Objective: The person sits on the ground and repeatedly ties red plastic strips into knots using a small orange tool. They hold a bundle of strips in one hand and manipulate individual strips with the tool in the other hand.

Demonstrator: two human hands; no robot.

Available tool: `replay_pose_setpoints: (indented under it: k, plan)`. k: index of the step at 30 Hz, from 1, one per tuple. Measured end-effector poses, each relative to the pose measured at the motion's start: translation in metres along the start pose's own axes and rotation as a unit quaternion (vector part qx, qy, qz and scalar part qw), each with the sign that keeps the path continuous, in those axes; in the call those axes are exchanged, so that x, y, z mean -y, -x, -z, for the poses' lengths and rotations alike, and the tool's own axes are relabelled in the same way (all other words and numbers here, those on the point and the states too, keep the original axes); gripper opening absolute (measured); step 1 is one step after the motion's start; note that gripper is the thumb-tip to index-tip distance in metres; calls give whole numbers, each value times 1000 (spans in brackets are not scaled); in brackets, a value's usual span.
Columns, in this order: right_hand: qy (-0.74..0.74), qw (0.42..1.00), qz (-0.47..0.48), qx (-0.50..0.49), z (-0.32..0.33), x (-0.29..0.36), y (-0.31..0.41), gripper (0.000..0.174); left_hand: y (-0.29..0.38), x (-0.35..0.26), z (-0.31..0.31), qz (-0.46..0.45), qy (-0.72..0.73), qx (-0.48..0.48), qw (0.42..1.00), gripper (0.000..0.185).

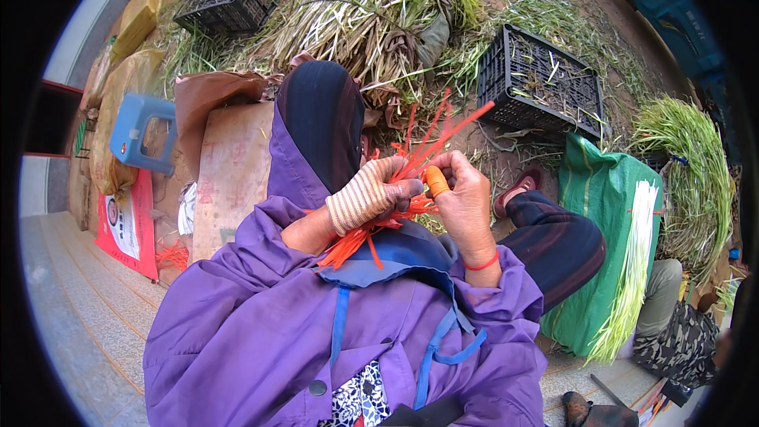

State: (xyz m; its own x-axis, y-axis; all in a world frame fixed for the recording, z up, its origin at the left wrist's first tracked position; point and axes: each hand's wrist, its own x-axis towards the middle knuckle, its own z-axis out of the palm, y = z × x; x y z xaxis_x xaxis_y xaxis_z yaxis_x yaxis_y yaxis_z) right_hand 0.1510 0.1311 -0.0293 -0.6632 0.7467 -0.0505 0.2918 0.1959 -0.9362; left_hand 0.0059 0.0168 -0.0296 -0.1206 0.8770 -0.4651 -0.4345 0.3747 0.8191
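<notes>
A bundle of orange-red plastic strips [350,246] is in my left hand [370,190], which wears a striped knit glove. Loose strip ends fan out above the fingers and hang below over a blue apron [373,270] on my lap. Close against it, my right hand [465,193] pinches at the strips, with an orange finger cot [437,181] on the thumb and a red band [481,263] at the wrist. The fingertips partly hide what they hold. To the right, a bundle of pale-stemmed green stalks [634,279] lies on a green woven sack [584,302], a red tie around it.
A large heap of long-leaved greens [367,18] lies ahead, between two black plastic crates [542,80]. A blue stool [142,133] and a wooden board [231,160] are at left. Another person's camouflage clothing [676,341] shows at lower right. A blue vehicle [676,18] stands top right.
</notes>
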Motion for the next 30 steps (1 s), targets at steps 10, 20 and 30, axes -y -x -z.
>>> replay_pose_setpoints:
  k: [10, 20, 30]
  plan:
    - [-15, 1000, -8, -6, -3, 2, 3, 8, 1, 10, -1, -28, -70, -4, 997, 18]
    - [-108, 990, -48, 83, 0, -3, 2, 6, -4, 18, 7, -118, -47, -20, 992, 18]
    - [-182, 972, -94, 114, 6, -2, -1, 7, 3, 13, 4, -122, -66, -18, 990, 20]
